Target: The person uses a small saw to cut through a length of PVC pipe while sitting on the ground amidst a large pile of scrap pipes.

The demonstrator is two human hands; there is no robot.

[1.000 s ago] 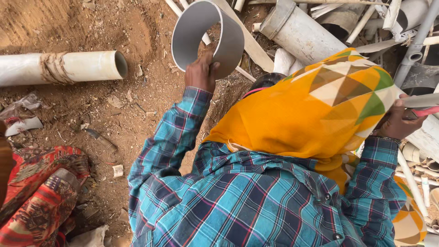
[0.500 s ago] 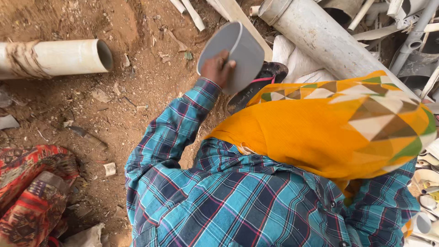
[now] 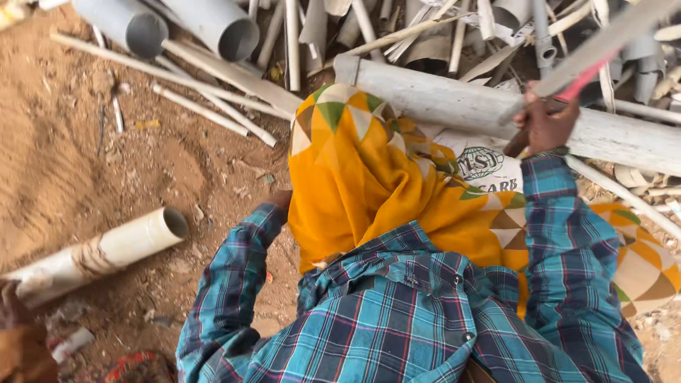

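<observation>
Head view shows the right hand [image 3: 545,128] clenched around a red-handled tool [image 3: 583,79] raised over a long grey pipe [image 3: 496,106] lying across a white sack [image 3: 482,167]. Left hand is hidden behind the yellow headscarf [image 3: 362,184]; its grip cannot be told.
</observation>
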